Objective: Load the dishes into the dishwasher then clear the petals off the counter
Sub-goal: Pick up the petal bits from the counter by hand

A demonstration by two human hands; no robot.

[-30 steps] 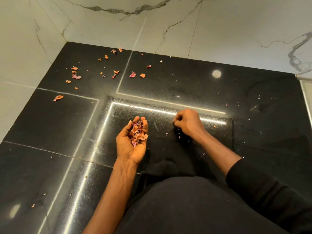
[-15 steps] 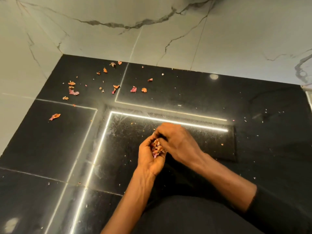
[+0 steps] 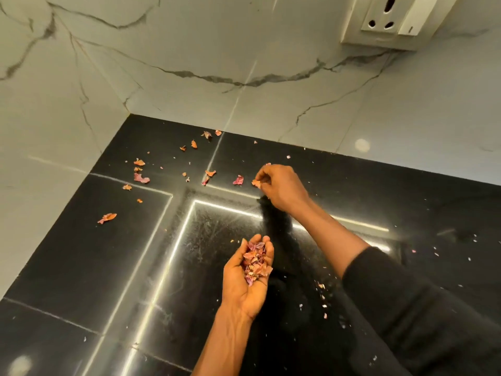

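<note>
Petals (image 3: 141, 178) lay scattered over the far left of the black counter (image 3: 81, 267), most of them close to the corner where the two marble walls (image 3: 244, 50) met. One loose piece (image 3: 107, 217) sat nearer on the left, and tiny crumbs (image 3: 322, 290) lay on the near right beside the dark sleeve (image 3: 406, 308).

The left hand (image 3: 241, 291) was held palm up above the middle of the counter, its fingers bent into a shallow cup, and a heap of petals (image 3: 254, 263) sat in the hollow. Held so, it served as a bowl, and the curl of the fingers probably kept the light, dry pieces from sliding off. It hung close to the body, likely so that each new piece had only a short way to travel.

The right hand (image 3: 282, 185) reached farther out, knuckles up, with its fingertips drawn narrow around an orange petal (image 3: 256, 183) at the right edge of the scatter. Whether that piece had left the stone could not be told. A pink petal (image 3: 238, 180) lay just to its left. A fingertip pinch suited such thin, flat bits, which a flat palm would only have pushed about.

No dishes and no dishwasher were in view, so the petal-clearing part seemed to be in hand and roughly midway: a good handful gathered, more than a dozen pieces left toward the corner. A wall socket (image 3: 393, 20) sat high on the far right.
</note>
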